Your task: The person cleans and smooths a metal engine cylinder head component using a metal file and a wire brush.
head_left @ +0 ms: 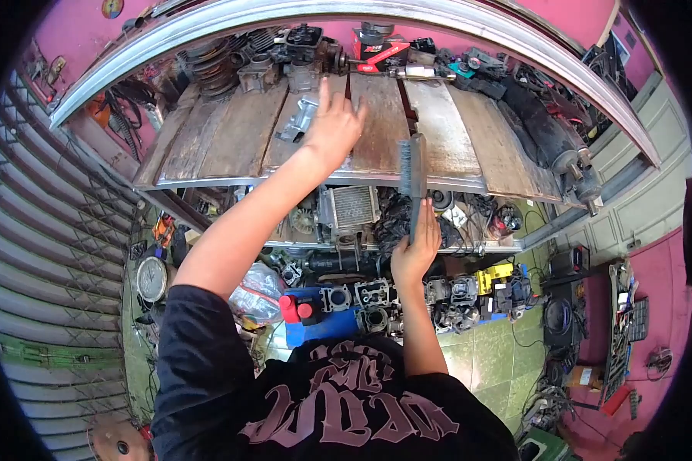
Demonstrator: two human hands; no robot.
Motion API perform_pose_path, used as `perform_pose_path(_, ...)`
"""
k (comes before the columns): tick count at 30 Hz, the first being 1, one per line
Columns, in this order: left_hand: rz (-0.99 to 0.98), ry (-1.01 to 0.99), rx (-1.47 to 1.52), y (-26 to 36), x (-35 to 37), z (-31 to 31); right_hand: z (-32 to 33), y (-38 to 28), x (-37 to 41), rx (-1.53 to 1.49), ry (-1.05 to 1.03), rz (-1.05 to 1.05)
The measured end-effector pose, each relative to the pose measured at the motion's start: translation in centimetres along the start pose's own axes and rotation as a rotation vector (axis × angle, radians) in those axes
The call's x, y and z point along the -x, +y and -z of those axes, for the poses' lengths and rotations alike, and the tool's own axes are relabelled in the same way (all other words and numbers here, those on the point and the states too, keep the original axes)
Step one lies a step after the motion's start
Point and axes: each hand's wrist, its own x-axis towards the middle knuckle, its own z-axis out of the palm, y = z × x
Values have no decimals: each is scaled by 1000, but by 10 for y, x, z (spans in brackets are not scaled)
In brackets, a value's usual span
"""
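Note:
My left hand (pixel 335 127) is over the wooden shelf, its fingers apart and pointing away from me, beside a small silver metal part (pixel 301 119) that lies on the planks. In my right hand (pixel 417 250) is the handle of a wire brush (pixel 416 167). The brush stands roughly upright in view, in front of the shelf's front edge, its bristles facing left.
Engine parts (pixel 304 75) line the back of the plank shelf (pixel 234 138), with a red box (pixel 380 50) among them. A radiator (pixel 352 207) sits on the lower shelf. Below are cylinder parts (pixel 373 293), a blue tray (pixel 319 330) and a yellow item (pixel 494 276).

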Motion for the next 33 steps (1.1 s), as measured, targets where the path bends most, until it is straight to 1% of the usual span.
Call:
perform_pose_path(1,6,-6,-5,1,-2,-1,-1,-1,0,-2,6,0)
perform_pose_path(3,-102,-61,-95,1,-7,-3,-1,-4,-1,-18,8,22)
perform_pose_path(5,-87,-61,-94,-4,-8,-4,-1,-6,1,-18,2,38)
perform_pose_path(7,-132,-16,44,-15,-4,-4,-1,-7,3,-25,-2,39)
perform_pose_path(10,-163,-35,79,-24,2,5,0,-6,6,-25,-6,45)
perform_pose_path(13,-156,5,89,-33,9,9,3,-5,5,-25,-7,40)
perform_pose_path(15,-136,-35,104,-48,12,15,5,-3,6,-34,-14,35)
perform_pose_path(17,-57,19,162,-66,17,26,5,0,5,-18,-11,32)
perform_pose_path(18,31,68,219,-73,19,27,5,0,4,-23,-15,35)
perform_pose_path(19,35,65,215,-77,25,26,5,0,3,-16,-14,26)
perform_pose_path(21,237,147,380,-82,31,21,4,-2,0,-8,-8,17)
perform_pose_path(22,281,150,420,-81,34,18,5,-2,0,-7,-10,27)
perform_pose_path(23,282,149,421,-78,38,15,6,-3,1,-6,-14,37)
perform_pose_path(25,374,199,460,-72,43,10,5,-3,1,-7,-12,53)
perform_pose_path(26,374,201,463,-69,44,8,5,-4,1,-8,-11,66)
perform_pose_path(28,443,239,542,-66,47,6,8,-4,4,-1,-21,71)
perform_pose_path(33,450,190,545,-68,52,11,9,-1,8,-7,-44,81)
